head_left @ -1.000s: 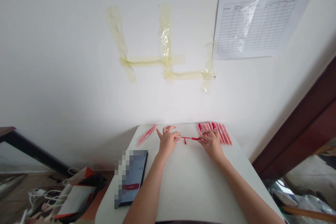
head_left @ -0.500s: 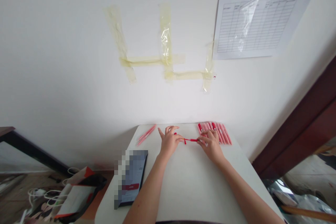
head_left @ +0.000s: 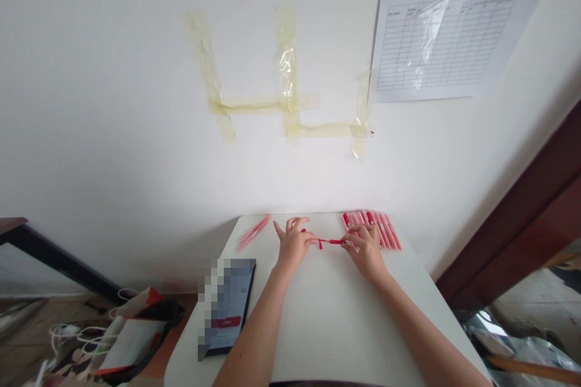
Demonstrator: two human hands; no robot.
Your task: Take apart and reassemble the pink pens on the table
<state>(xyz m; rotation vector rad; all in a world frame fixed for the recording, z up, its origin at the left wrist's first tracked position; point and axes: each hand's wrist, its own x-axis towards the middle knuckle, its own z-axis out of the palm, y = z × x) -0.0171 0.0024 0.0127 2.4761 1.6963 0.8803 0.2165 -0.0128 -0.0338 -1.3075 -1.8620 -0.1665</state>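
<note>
- White table (head_left: pixel 336 326): beneath both hands.
- Row of pink pens (head_left: pixel 391 233): far right, beside the right hand.
- Left hand (head_left: pixel 295 246): fingertips pinching the left end of the red rod (head_left: pixel 336 242).
- Right hand (head_left: pixel 363 246): fingertips closed on its thicker end.
- Red rod: spans the gap between the hands.
- Small red piece (head_left: pixel 321 245): near the left fingertips; contact unclear.

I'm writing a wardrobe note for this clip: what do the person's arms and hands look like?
Both the left hand and right hand are bare, without gloves. The left forearm and right forearm show no sleeve, watch or bracelet. The fingers are too small to rule out rings.
</note>
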